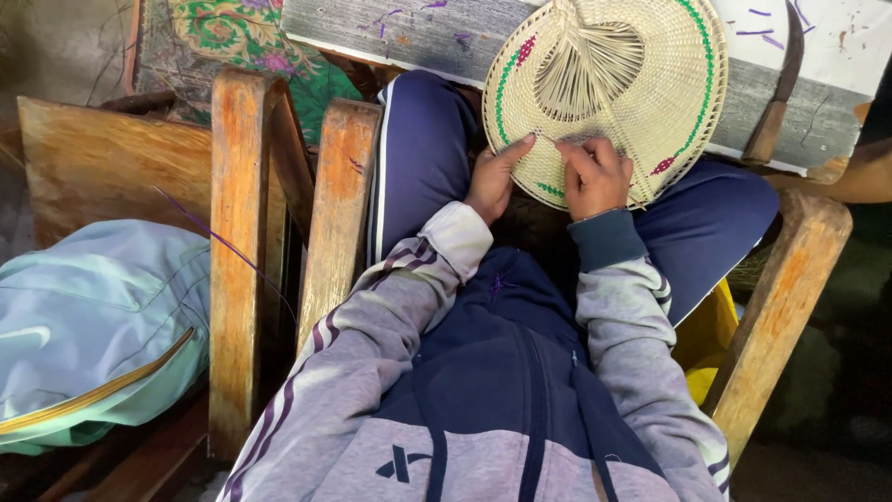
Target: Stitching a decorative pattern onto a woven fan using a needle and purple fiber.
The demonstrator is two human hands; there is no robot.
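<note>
The woven fan (641, 93) lay on the person's lap, its far edge near the grey plank (446, 37). The left hand (492, 177) gripped the fan's near rim, thumb on top; the right hand (595, 177) pinched a strip just beside it. Weaving well here likely meant keeping the rim steady and drawing each strip snug. A knife (779, 102) rested right of the fan.

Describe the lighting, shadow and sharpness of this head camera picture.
Head view: soft, even light, no glare; the woven fan and both hands, left hand and right hand, are bright and sharp; the lap beneath the fan and the floor at lower right fall into deep shadow; the wooden chair arm bows slightly from wide-angle distortion.
</note>
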